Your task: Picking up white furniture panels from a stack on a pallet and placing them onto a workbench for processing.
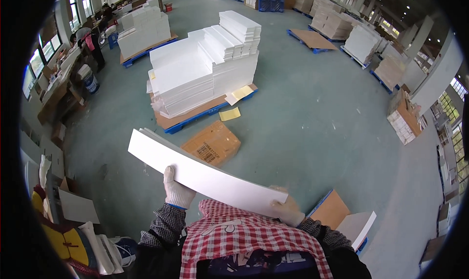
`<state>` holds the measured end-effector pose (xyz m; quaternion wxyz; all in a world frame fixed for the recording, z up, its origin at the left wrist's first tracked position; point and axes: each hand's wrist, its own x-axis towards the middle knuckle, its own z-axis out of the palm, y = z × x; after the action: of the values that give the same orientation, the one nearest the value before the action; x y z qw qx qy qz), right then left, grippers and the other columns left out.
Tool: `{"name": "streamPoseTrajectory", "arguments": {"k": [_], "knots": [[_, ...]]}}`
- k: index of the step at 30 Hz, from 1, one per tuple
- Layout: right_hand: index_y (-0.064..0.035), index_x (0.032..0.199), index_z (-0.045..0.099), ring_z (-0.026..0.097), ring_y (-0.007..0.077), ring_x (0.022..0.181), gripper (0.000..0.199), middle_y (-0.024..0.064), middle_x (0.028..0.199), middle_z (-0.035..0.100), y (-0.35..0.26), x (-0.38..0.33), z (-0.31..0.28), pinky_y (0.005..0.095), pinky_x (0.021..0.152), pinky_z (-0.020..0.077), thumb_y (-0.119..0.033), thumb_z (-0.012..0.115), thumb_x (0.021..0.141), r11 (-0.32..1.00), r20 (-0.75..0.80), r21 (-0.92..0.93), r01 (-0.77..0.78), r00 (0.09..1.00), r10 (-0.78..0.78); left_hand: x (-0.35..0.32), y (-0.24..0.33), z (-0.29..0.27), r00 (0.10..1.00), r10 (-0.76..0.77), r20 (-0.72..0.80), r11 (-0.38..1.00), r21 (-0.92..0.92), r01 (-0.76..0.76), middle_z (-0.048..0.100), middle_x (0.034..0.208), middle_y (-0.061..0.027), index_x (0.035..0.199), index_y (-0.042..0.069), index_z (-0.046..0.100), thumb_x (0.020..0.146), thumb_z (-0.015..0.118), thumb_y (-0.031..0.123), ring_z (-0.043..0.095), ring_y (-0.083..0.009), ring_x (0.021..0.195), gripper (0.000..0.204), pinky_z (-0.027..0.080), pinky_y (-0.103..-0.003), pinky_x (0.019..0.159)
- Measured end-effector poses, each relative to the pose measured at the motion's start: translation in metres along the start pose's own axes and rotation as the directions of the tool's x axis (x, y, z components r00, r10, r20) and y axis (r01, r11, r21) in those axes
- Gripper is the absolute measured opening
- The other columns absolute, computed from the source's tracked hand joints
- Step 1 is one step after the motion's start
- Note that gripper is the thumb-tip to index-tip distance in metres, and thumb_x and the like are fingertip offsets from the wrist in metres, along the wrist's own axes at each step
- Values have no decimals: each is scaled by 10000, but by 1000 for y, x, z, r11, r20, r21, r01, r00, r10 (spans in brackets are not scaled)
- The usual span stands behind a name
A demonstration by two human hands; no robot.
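Observation:
A small bundle of long white boards (205, 175) is held in front of my body, tilted with its left end farther away and higher in view. My left hand (178, 188), in a white knit glove, grips the near edge, thumb on the face and fingers hidden underneath. At the other end my right hand (289, 209), also gloved and slightly blurred, closes around the boards. Beyond them a taped brown carton (213, 142) lies on the floor. Farther back, stacked white boards (188, 66) rise in steps on a blue pallet (190, 124) topped with brown sheet.
Yellow paper (229, 114) lies beside the pallet. At my lower right is a brown-topped pallet (330, 208) with a white board (356, 226). A cluttered workbench (61, 83) lines the left wall, where another person (90, 42) bends. More loaded pallets (361, 42) stand far right.

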<state>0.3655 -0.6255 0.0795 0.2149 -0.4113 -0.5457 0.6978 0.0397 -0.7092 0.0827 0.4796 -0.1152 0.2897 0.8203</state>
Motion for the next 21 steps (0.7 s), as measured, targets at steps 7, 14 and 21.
{"name": "streamPoseTrajectory", "arguments": {"k": [7,14,21], "knots": [[22,1342,317,494,176,1118,618,108,1174,523,-72,151,-34,315,973,415,-140,646,844,999,-41,34,-1,999,2,153,-50,128,961,-233,150,966,146,212,474,1296,-152,1346,84,350,886,492,325,449,-354,1233,539,311,-572,1070],[25,1358,307,512,188,1115,671,136,1203,515,-109,302,-120,326,969,431,-174,677,833,985,74,-101,138,989,-131,300,-112,219,963,-190,189,962,233,144,494,1279,-173,1320,52,378,876,492,249,482,-350,1202,498,355,-541,1059],[1,1393,321,566,201,1044,653,147,1181,540,-182,445,-219,315,871,500,-250,631,875,999,204,48,-7,979,-3,430,-149,329,978,-54,204,989,144,24,503,1246,-182,1302,28,375,881,498,225,506,-337,1176,481,401,-523,1030]]}}
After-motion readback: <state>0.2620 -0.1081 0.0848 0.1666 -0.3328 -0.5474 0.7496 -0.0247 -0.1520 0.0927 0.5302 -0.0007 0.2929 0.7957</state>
